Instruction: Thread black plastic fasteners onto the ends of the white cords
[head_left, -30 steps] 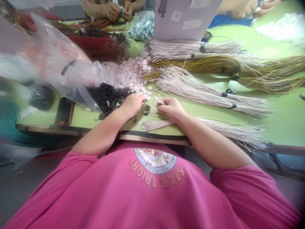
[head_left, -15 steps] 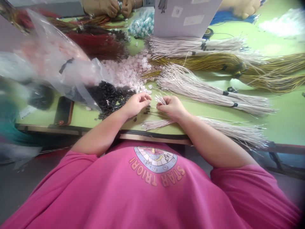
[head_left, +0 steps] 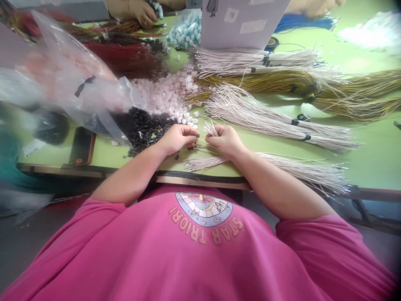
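Observation:
My right hand (head_left: pixel 228 141) is closed around a small bunch of white wires (head_left: pixel 211 129), whose stripped or metal-tipped ends point left out of the fingers. Just left of those tips, my left hand (head_left: pixel 179 139) is pinched, thumb against forefinger; a tiny dark piece seems to sit at the fingertips, too small to name. Beside the left wrist lies a heap of small black connector housings (head_left: pixel 142 131), with a few loose dark pieces under the fingers. A bundle of white wires (head_left: pixel 206 163) passes beneath my right wrist, along the table's front edge.
Behind the hands lie pale pink housings (head_left: pixel 171 94), taped white wire bundles (head_left: pixel 269 117) and yellow-brown wires (head_left: pixel 282 81). A clear plastic bag (head_left: pixel 94 92) and a phone (head_left: pixel 82 146) are on the left. Across the green table (head_left: pixel 369 167), co-workers' hands (head_left: pixel 142 12) work beside an upright board (head_left: pixel 238 25).
My left fingers have closed into a tighter pinch near the wire tips. My right hand keeps its hold, almost unmoved. A co-worker's hands at the back have moved apart.

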`<state>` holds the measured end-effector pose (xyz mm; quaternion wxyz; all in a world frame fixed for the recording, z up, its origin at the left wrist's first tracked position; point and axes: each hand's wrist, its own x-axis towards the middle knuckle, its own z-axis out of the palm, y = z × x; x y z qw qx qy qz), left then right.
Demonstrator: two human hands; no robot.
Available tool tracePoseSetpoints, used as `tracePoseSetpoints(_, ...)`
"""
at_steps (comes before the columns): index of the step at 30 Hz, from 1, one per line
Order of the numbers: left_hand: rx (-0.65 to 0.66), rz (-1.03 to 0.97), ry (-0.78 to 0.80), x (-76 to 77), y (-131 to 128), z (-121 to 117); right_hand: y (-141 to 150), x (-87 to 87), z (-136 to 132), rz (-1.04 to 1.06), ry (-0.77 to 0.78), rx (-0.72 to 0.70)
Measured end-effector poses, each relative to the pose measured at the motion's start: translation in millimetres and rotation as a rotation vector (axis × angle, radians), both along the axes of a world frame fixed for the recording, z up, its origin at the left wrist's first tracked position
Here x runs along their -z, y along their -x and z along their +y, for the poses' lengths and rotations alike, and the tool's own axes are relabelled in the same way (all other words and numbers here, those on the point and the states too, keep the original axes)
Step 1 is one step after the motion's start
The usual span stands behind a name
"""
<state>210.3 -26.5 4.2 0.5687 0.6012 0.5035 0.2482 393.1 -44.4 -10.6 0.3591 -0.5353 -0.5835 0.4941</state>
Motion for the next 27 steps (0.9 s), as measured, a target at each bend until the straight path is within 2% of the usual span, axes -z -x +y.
tracePoseSetpoints(10,-0.054,0.101,-0.077,-0.1,-1.5,-1.8,-0.3,0.0,0.0,-0.02,0.003,0.007)
tracePoseSetpoints(27,-0.001,0.138,-0.093,6.4,-4.2,-3.9,-0.2,3.7,1.2,-0.114,-0.068,-0.029)
